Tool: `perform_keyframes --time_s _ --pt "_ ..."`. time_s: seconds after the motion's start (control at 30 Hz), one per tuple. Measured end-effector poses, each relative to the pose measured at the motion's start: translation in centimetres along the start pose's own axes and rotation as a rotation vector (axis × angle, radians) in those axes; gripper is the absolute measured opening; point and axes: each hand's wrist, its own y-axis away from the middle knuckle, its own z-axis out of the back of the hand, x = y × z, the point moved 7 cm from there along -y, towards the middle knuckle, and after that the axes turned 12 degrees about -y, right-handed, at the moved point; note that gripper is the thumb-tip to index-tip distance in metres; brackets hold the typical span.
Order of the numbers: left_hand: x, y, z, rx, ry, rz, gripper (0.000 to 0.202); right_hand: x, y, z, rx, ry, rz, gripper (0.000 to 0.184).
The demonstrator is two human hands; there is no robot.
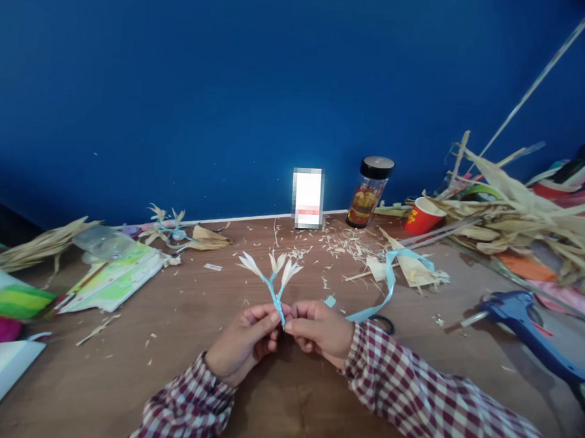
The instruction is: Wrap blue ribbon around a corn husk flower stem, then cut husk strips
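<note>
Both hands meet over the middle of the wooden table [168, 343]. My left hand [243, 342] and my right hand [319, 329] pinch the base of a small husk flower sprig [271, 271], whose stems are wrapped in light blue ribbon. The pale petals fan upward above my fingertips. A loose length of the blue ribbon [388, 284] trails from my right hand off to the right. Both sleeves are red and white check.
A blue glue gun [527, 324] lies at the right. Dried corn husks [528, 215], a red paper cup [423, 216] and a black-lidded jar [369, 192] stand at the back right. Scissors [384, 324] peek out behind my right wrist. Coloured papers [113, 278] and another finished sprig [167, 227] lie left.
</note>
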Motion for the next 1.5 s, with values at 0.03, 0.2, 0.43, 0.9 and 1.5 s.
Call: perform_keyframes --time_s 0.03,0.2,0.43,0.9,1.5 --pt "0.0 0.0 0.0 -0.005 -0.001 -0.004 0.027 0.0 0.0 0.0 -0.002 0.019 0.005 0.015" --pt "-0.3 -0.1 0.3 -0.049 -0.018 -0.018 0.022 0.3 0.2 -0.1 -0.016 0.171 0.087 0.012" --pt "-0.9 0.1 1.4 -0.212 -0.243 -0.118 0.025 1.6 0.9 -0.4 -0.108 0.466 0.252 0.009" --pt "-1.0 0.1 1.5 -0.244 -0.365 -0.127 0.026 0.9 0.5 0.1 -0.131 0.568 0.183 0.016" --pt "-0.6 0.3 0.2 -0.148 0.003 -0.061 0.033 0.9 0.0 0.3 -0.106 0.028 0.108 0.015"
